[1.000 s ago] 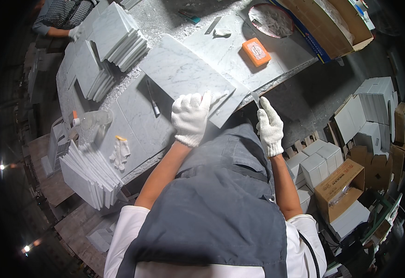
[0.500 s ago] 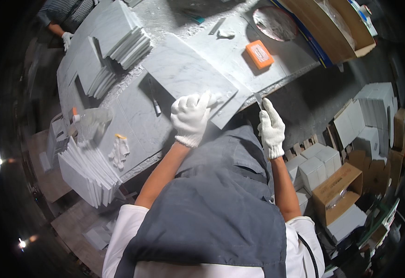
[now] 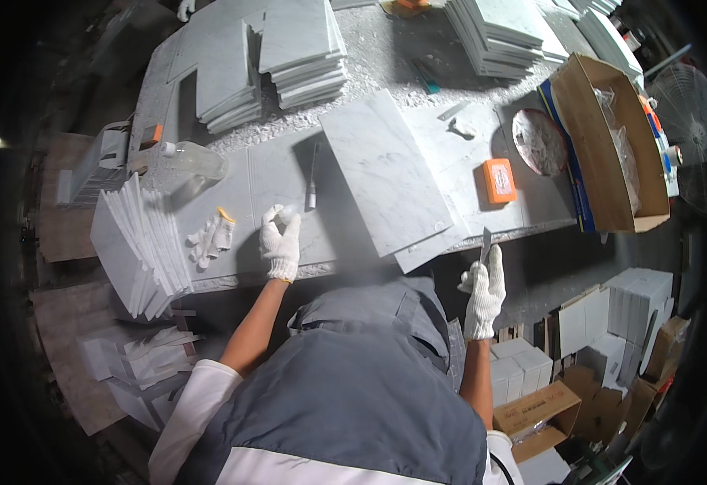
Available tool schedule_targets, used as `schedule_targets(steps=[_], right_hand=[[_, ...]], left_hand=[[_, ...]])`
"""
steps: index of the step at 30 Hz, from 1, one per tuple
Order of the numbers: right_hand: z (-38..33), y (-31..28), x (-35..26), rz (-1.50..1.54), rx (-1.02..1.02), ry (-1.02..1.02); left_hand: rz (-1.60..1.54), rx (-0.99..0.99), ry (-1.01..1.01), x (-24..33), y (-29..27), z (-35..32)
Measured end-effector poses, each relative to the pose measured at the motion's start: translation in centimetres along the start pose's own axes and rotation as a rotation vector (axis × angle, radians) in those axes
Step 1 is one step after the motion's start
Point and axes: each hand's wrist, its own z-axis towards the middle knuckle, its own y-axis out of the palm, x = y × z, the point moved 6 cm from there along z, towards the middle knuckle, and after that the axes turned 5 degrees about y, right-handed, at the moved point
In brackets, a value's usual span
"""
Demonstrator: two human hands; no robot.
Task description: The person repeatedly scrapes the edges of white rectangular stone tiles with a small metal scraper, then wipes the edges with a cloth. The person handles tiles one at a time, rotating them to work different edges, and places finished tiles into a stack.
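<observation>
My left hand (image 3: 280, 241), in a white knit glove, rests flat on the grey stone-topped table (image 3: 232, 182) near its front edge, fingers slightly apart and empty. Just beyond its fingertips lies a slim metal tool (image 3: 312, 184). My right hand (image 3: 484, 293), also gloved, is off the table's front edge and holds a thin metal blade (image 3: 485, 243) that points up. A large white marble tile (image 3: 385, 171) lies tilted on the table between my hands.
Stacks of marble tiles (image 3: 301, 48) stand at the back, and more tiles (image 3: 139, 242) lean on edge at the left. An orange block (image 3: 498, 180), a clear bottle (image 3: 192, 160), a spare glove (image 3: 208, 238) and an open cardboard box (image 3: 612, 145) are on the table. Boxes (image 3: 604, 323) fill the lower right.
My left hand has left the marble tile and moved left onto the bare table top. My head has shifted, so more of the table shows. My right hand still holds the blade.
</observation>
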Motion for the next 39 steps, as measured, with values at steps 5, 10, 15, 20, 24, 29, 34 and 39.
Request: schedule_targets(steps=[5, 10, 15, 20, 24, 29, 34, 39], right_hand=[[1.0, 0.2, -0.7, -0.042, 0.002, 0.018], [0.8, 0.5, -0.2, 0.050, -0.082, 0.074], [0.7, -0.5, 0.7, 0.179, -0.061, 0.170], [1.3, -1.2, 1.3, 0.194, -0.001, 0.242], [2.0, -1.1, 0.9, 0.152, -0.011, 0.171], [2.6, -2.2, 0.2, 0.143, 0.012, 0.138], [2.9, -2.2, 0.1, 0.178, -0.059, 0.179], [3.4, -1.2, 0.1, 0.197, -0.065, 0.268]], left_hand=[[0.053, -0.025, -0.002, -3.0, 0.1, -1.0], [0.059, -0.034, -0.004, -2.5, -0.8, -1.3], [0.245, -0.029, 0.237, 1.9, -4.0, -4.5], [0.140, -0.199, 0.751, 10.3, -1.8, -7.9], [0.036, -0.418, 0.857, 14.4, 3.2, -8.0], [0.077, -0.502, 0.956, 16.7, 5.9, -8.2], [0.115, -0.507, 1.027, 17.3, 6.8, -8.6], [0.125, -0.490, 1.067, 18.6, 7.6, -8.8]])
